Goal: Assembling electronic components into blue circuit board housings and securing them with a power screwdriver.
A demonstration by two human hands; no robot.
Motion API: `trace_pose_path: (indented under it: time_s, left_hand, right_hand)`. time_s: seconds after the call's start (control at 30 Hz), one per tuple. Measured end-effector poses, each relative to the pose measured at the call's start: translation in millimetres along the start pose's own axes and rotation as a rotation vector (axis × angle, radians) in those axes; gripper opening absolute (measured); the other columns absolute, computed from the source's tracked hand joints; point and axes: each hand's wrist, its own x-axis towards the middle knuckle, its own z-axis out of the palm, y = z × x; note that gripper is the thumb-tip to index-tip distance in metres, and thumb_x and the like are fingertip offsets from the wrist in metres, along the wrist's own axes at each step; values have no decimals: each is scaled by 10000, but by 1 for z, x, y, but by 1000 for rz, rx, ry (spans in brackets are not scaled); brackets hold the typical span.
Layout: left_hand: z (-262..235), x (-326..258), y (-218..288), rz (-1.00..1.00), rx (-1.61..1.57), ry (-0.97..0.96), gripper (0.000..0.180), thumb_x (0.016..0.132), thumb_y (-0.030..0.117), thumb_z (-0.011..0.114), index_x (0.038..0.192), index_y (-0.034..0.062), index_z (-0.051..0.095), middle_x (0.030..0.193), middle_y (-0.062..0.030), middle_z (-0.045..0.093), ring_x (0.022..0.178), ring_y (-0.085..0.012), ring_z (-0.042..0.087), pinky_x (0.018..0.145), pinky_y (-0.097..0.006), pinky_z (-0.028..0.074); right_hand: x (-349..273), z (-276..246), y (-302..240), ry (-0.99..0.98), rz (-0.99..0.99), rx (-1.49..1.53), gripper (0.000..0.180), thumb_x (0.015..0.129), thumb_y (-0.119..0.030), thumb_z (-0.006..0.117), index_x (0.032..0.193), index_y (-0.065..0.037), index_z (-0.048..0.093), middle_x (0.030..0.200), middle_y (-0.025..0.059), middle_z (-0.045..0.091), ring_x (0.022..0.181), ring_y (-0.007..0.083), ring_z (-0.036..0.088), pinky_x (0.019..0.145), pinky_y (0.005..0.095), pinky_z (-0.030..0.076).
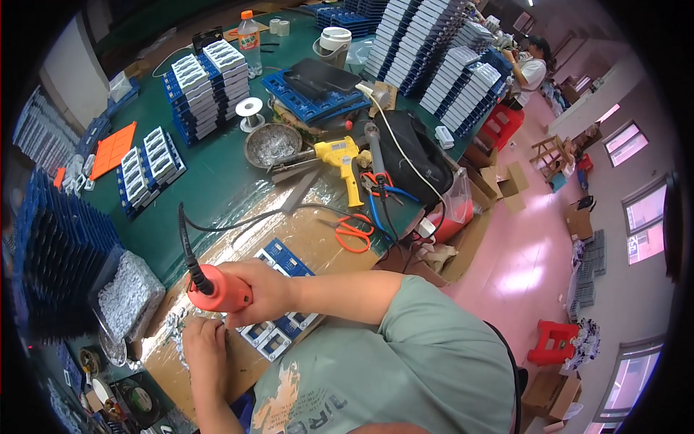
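My right hand (262, 289) is wrapped round a red corded power tool (214, 288), most likely an electric screwdriver. Its black cord rises from the top end, and its tip is hidden under the body. Just below it, my left hand (205, 347) rests with fingers curled down and together at a scatter of small silvery parts (176, 325). What those fingertips hold, if anything, is hidden. Partly under my right forearm lies a blue-and-white panel (288, 259) with square openings, its lower end (269, 340) showing near my shirt.
Brown cardboard (238, 246) covers the near green table (224, 170). At left stands a tray of small white parts (130, 296) beside stacked blue frames (61, 246). Farther off lie orange scissors (352, 233), a yellow glue gun (338, 155), pliers (377, 189), a metal bowl (253, 148) and panel stacks (210, 87).
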Motion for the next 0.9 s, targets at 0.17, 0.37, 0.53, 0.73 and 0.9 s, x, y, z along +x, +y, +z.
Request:
trace_pose_path:
  time_s: [0.17,0.37,0.53,0.73,0.9]
  left_hand:
    - [6,-22,-5,2,10,132,79,767,107,706,801,48,666,832,-122,611,823,-321,579,767,-418,450]
    - [32,-37,-15,3,-16,67,142,792,217,642,727,92,656,774,-97,597,809,-295,596,707,-421,463]
    - [30,-34,-9,8,-34,221,155,785,247,654,749,97,656,810,-79,595,829,-273,598,726,-412,464]
    - [13,-37,-25,-83,-94,274,127,767,232,715,808,115,688,809,-44,615,807,-245,598,738,-372,463]
    - [16,-45,-31,-29,-110,382,153,712,190,771,802,109,679,828,-36,629,788,-239,601,714,-365,453]
  right_hand:
    - [-18,9,5,56,38,434,460,759,-223,817,1122,-45,598,1000,43,652,873,120,624,776,290,503]
    - [-16,-91,-87,396,-330,977,721,714,-404,811,1200,34,507,821,27,536,678,137,540,644,274,480]
    - [-10,-142,-89,257,-371,746,875,742,-348,772,1391,59,348,830,45,514,690,139,527,643,258,468]
    - [-20,-58,-33,128,270,520,1023,778,-518,746,1466,22,216,842,111,590,681,187,601,631,313,547]
    - [-38,-44,-21,121,335,282,997,810,-590,673,1435,57,243,770,80,534,614,167,563,567,273,499]
